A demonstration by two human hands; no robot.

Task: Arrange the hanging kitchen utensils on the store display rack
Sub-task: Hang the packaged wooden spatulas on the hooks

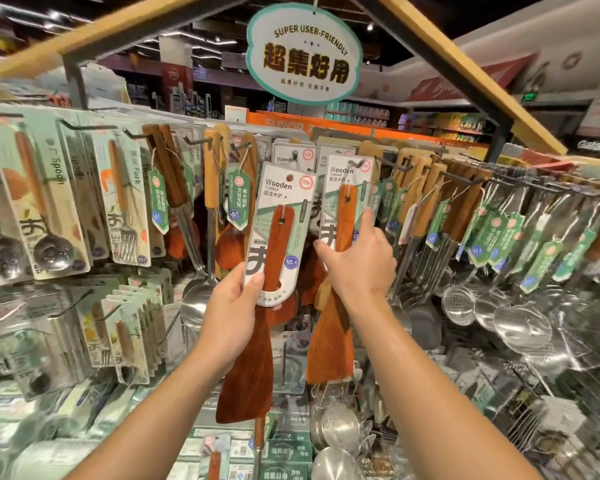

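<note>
At centre frame, the left hand grips a carded wooden turner off the rack, tilted. Just right of it, the right hand holds a second wooden turner whose card hangs on a hook. An oval sign hangs at upper centre.

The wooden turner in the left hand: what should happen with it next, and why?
Probably lift it onto a peg. The left hand holds this wooden turner off the rack, while the right hand steadies another at a hook.

Two carded wooden turners: left one held tilted off the rack, right one hanging on a hook.
</note>
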